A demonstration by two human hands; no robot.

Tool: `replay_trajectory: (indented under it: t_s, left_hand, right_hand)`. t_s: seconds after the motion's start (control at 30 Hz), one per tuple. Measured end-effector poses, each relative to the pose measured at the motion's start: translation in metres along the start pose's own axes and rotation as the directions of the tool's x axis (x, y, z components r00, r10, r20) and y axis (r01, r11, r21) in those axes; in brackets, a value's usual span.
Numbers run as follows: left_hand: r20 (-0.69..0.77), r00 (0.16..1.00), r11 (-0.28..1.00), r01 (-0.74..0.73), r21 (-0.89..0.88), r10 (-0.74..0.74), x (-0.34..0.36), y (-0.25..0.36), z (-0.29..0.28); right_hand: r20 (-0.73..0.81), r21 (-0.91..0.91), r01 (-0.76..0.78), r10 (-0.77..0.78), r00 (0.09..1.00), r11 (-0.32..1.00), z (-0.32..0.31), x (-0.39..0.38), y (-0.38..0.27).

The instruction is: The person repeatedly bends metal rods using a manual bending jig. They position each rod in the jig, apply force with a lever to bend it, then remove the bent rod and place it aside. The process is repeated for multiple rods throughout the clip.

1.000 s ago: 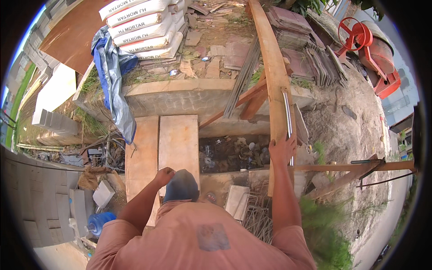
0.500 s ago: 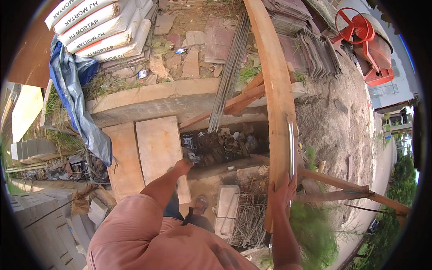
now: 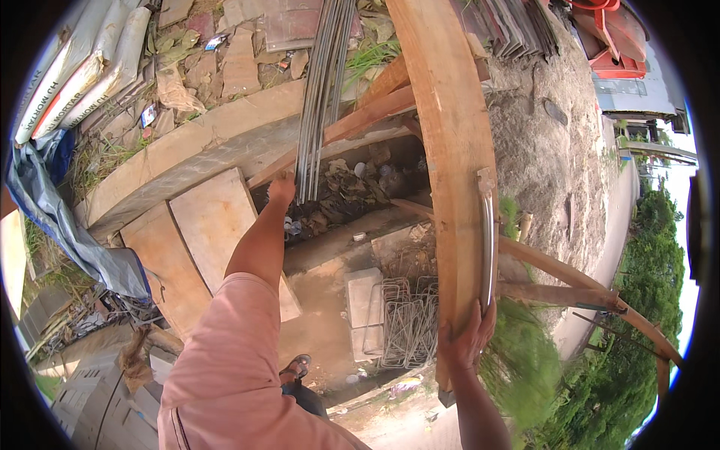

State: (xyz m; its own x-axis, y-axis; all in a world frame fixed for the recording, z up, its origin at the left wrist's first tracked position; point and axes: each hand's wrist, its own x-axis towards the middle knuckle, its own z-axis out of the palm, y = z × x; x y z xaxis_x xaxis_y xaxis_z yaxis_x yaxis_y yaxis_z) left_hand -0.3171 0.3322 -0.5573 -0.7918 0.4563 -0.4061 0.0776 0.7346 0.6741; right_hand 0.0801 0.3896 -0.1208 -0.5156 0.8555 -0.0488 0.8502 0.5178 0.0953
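Observation:
My left hand (image 3: 282, 189) is stretched forward beside the lower ends of a bundle of thin steel rods (image 3: 321, 105). Its fingers are too small and unclear to show whether they touch or grip a rod. A long wooden beam (image 3: 454, 150) runs from the far edge toward me. On its right side lies a shiny metal bar (image 3: 488, 255). My right hand (image 3: 466, 339) rests on the near part of the beam, fingers stretched out along the bar's lower end.
Below the rods is a trench with rubble (image 3: 352, 195). Two boards (image 3: 214, 214) lie to its left. Bent steel stirrups (image 3: 409, 322) are piled beside pale blocks (image 3: 364, 307). Wooden braces (image 3: 562, 274) stick out right of the beam. Filled bags (image 3: 90, 75) and a blue-grey tarp (image 3: 82, 232) are at left.
My left hand has reached farther forward, from above the trench to the rods' lower ends. The view has shifted and turned. My right hand stays on the beam.

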Motion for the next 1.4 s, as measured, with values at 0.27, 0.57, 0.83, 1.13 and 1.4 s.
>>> replay_trajectory:
  t_s: [0.27,0.57,0.83,1.13,1.4]
  left_hand:
    - [0.143,0.973,0.976,0.195,-0.100,-0.180,-0.023,0.084,-0.016]
    - [-0.398,0.917,1.000,0.013,0.021,-0.004,-0.030,0.016,-0.009]
    - [-0.005,0.998,0.996,-0.057,0.063,0.057,-0.061,0.061,-0.033]
    - [0.152,0.987,0.960,0.016,0.278,-0.060,-0.049,0.082,-0.017]
    - [0.054,0.998,0.966,0.030,0.257,-0.045,-0.036,0.064,-0.023]
  right_hand:
    - [0.048,-0.010,-0.045,0.045,0.998,0.999,-0.001,-0.003,0.002]
    - [-0.059,-0.028,0.078,-0.079,0.995,0.997,0.005,-0.005,0.008]
    - [-0.055,-0.013,0.059,-0.059,0.997,0.998,0.004,-0.005,0.009]
    - [-0.016,-0.018,0.003,-0.004,1.000,1.000,0.001,-0.006,0.004]
    - [-0.040,0.021,0.013,-0.013,0.999,1.000,0.003,-0.005,0.003]
